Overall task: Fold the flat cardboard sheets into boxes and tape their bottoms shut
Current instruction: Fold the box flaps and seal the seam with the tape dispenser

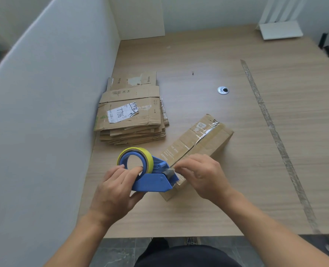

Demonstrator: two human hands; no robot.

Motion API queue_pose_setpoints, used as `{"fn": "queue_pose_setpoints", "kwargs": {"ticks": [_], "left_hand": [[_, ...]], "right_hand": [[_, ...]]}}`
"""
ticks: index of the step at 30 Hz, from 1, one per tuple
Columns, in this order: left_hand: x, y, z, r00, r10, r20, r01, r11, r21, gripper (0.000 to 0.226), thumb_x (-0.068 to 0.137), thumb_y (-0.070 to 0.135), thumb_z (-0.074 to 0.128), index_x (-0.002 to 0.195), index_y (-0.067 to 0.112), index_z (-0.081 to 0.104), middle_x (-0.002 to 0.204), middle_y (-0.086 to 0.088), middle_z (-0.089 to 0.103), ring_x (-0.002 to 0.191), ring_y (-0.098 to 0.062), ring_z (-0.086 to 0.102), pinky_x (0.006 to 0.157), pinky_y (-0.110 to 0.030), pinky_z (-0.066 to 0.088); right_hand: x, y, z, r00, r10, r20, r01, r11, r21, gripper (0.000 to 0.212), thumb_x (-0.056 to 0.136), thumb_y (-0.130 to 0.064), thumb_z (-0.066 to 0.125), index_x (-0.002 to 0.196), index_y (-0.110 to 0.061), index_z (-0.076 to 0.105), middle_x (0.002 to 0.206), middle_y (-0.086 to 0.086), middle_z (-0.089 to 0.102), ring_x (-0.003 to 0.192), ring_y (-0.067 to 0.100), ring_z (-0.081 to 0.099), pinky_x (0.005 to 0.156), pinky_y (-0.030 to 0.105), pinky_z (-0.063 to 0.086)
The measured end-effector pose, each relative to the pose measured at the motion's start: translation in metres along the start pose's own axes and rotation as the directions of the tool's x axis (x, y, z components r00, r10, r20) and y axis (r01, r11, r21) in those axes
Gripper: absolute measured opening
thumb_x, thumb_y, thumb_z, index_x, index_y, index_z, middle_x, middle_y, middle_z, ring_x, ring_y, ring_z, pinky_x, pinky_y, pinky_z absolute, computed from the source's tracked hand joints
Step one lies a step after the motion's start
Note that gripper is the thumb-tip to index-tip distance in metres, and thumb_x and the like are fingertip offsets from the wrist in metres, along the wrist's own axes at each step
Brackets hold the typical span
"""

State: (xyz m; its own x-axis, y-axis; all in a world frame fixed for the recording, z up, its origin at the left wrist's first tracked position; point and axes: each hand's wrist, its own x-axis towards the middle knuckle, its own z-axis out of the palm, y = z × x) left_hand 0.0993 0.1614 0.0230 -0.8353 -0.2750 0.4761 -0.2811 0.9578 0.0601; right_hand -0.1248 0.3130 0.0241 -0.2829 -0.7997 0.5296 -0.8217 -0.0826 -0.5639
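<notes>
Blue tape dispenser gripped by left hand at 7 o'clock end of cardboard box; right hand pinches tape. Likely risk: a skewed pull wrinkles tape off the seam.

A folded brown cardboard box lies on its side near the middle of the table, its long axis running from near left to far right. A wrinkled strip of clear tape runs along its upward-facing seam.

At the box's near end sits a blue tape dispenser carrying a yellow roll of tape. The left hand grips the dispenser, fingers hooked through the roll's centre. The right hand has bent fingertips on the tape beside the dispenser's front; pinching or pressing is unclear.

Further left, a stack of flat cardboard sheets lies with a torn white label on top.
</notes>
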Motion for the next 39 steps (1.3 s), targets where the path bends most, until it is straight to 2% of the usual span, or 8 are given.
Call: {"fn": "queue_pose_setpoints", "kwargs": {"ticks": [11,17,20,23,27,32,34,39], "left_hand": [[0.009,0.001,-0.004,0.968,0.001,0.251,0.025,0.995,-0.099,0.055,0.086,0.055,0.057,0.124,0.016,0.068,0.085,0.005,0.07,0.075,-0.021,0.064,0.08,-0.027,0.044],[0.006,-0.025,-0.018,0.944,-0.113,0.31,0.121,0.993,-0.008,0.053,0.08,0.056,0.052,0.117,0.021,0.065,0.086,0.006,0.071,0.075,-0.02,0.066,0.07,-0.028,0.046],[0.009,-0.036,-0.016,0.914,-0.191,0.358,0.178,0.982,0.069,0.055,0.078,0.057,0.05,0.115,0.021,0.067,0.083,0.006,0.07,0.073,-0.024,0.066,0.065,-0.033,0.05],[0.009,-0.037,-0.013,0.881,-0.245,0.404,0.192,0.967,0.169,0.053,0.075,0.058,0.048,0.107,0.022,0.072,0.076,0.007,0.069,0.065,-0.024,0.064,0.058,-0.029,0.045],[-0.002,-0.038,-0.01,0.821,-0.365,0.439,0.31,0.931,0.194,0.046,0.075,0.054,0.066,0.108,0.023,0.072,0.083,0.007,0.072,0.072,-0.028,0.065,0.059,-0.029,0.041],[-0.011,-0.025,-0.01,0.792,-0.402,0.46,0.36,0.915,0.182,0.045,0.073,0.042,0.084,0.11,0.021,0.071,0.081,0.008,0.071,0.071,-0.026,0.064,0.06,-0.028,0.035],[-0.013,-0.023,-0.011,0.792,-0.399,0.462,0.358,0.917,0.179,0.046,0.072,0.042,0.084,0.111,0.021,0.072,0.082,0.008,0.071,0.072,-0.026,0.065,0.06,-0.028,0.035],[-0.008,-0.015,-0.017,0.753,-0.421,0.505,0.426,0.898,0.113,0.042,0.086,0.051,0.067,0.122,0.029,0.062,0.099,0.011,0.069,0.091,-0.022,0.061,0.069,-0.029,0.035]], "right_hand": [[-0.014,0.003,-0.005,0.898,0.388,0.209,-0.417,0.902,0.115,0.014,0.083,-0.041,0.064,0.096,-0.038,0.07,0.074,-0.02,0.069,0.073,0.006,0.06,0.064,0.036,0.053],[-0.012,0.015,-0.013,0.813,0.565,0.142,-0.582,0.784,0.215,0.011,0.085,-0.016,0.075,0.085,-0.028,0.075,0.069,-0.028,0.062,0.08,0.001,0.059,0.077,0.021,0.046],[0.001,0.015,0.014,0.823,0.558,0.107,-0.568,0.815,0.118,0.006,0.091,-0.022,0.066,0.091,-0.026,0.069,0.091,-0.019,0.064,0.112,0.012,0.055,0.099,0.039,0.041],[0.004,0.017,0.046,0.764,0.627,0.151,-0.626,0.777,-0.06,0.011,0.096,-0.033,0.059,0.106,-0.03,0.06,0.138,-0.01,0.051,0.148,0.025,0.018,0.118,0.05,0.014],[-0.014,0.026,0.073,0.777,0.581,0.244,-0.519,0.81,-0.274,0.028,0.093,-0.043,0.057,0.119,-0.038,0.047,0.159,-0.002,0.025,0.15,0.037,-0.003,0.115,0.061,-0.007],[-0.017,0.045,0.073,0.861,0.358,0.361,-0.271,0.924,-0.269,0.033,0.088,-0.052,0.057,0.113,-0.037,0.041,0.15,0.008,0.044,0.143,0.052,0.021,0.108,0.075,0.01],[-0.009,0.059,0.064,0.827,0.226,0.514,-0.122,0.966,-0.228,0.037,0.087,-0.062,0.044,0.115,-0.038,0.04,0.155,0.003,0.039,0.147,0.047,0.015,0.11,0.073,0.01],[0.028,0.09,0.037,0.7,0.08,0.71,0.02,0.991,-0.131,0.047,0.088,-0.057,0.06,0.126,-0.032,0.049,0.158,-0.01,0.03,0.152,0.031,0.002,0.119,0.052,-0.005]]}}
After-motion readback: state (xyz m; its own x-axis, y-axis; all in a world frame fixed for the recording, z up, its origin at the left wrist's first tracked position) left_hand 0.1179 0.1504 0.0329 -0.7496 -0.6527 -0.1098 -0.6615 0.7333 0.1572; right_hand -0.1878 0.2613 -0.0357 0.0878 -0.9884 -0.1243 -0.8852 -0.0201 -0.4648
